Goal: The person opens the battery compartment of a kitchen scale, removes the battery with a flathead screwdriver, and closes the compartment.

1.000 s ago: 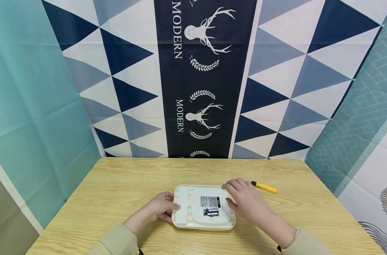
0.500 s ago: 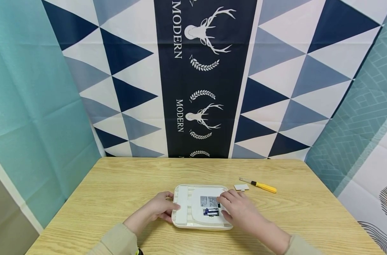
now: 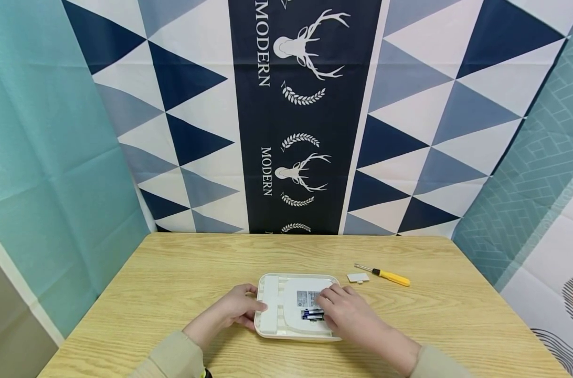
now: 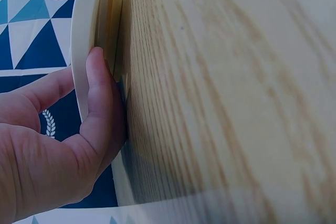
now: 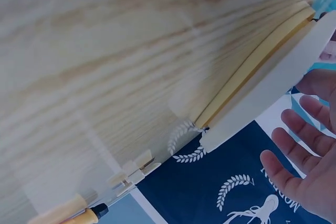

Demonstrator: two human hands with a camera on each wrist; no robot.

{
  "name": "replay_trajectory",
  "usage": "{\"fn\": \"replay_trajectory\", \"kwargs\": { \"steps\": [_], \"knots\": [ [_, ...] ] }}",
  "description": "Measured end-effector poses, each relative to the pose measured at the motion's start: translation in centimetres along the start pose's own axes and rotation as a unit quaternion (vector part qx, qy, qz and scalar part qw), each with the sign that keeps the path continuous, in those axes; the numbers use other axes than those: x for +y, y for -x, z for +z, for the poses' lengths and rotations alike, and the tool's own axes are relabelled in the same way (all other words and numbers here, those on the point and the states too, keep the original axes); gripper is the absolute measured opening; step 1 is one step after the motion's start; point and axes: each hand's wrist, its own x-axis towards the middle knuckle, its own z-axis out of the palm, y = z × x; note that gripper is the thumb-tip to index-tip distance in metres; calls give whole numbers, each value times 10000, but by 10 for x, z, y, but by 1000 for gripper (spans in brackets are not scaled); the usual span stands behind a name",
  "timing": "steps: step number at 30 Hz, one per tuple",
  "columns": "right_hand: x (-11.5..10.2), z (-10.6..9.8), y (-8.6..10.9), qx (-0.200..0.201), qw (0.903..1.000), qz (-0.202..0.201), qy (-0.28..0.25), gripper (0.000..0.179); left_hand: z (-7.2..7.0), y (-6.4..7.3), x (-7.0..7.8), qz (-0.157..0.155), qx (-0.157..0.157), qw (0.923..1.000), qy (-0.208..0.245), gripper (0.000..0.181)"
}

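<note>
White device (image 3: 291,302) in the pinch of left fingers (image 4: 98,93); right fingers (image 5: 305,130) spread near the batteries (image 3: 311,313).

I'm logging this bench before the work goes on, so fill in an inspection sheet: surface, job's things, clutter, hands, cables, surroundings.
Surface: light wood-grain table.
Job's things: white device, label side up; batteries visible in its open slot.
Clutter: yellow-handled screwdriver and small white piece, side by side on the table beyond the device's right end.
Left hand: grips the device's left end, thumb on top.
Right hand: over the device's right part, close to the batteries; contact cannot be told.
Cables: nothing seen.
Surroundings: deer-and-triangle backdrop behind; teal hanging on the left.
</note>
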Motion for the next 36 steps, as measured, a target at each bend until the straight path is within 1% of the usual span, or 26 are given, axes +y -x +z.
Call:
{"fn": "replay_trajectory", "kwargs": {
  "steps": [4,8,16,22,26,31,36],
  "knots": [
    [1,3,-2,100,9999,-103,-7,28,0,0,0,2,-27,10000,-1,53],
    [1,2,-3,69,9999,-104,-35,28,-1,0,-1,9,-41,10000,8,54],
    [2,1,-6,-253,9996,-82,18,25,-1,0,0,7,-51,10000,1,54],
    [1,3,-7,-275,9989,-368,134,23,-1,0,0,2,-46,10000,-5,55],
    [1,5,-6,-295,9982,-489,176,21,0,0,0,14,-26,10000,-25,55],
    [1,6,-6,-159,9972,-680,283,18,0,0,0,8,-11,10000,-15,54],
    [3,5,-6,-137,9966,-733,350,20,0,-1,0,-6,-10,10000,-13,55]
  ]
}}
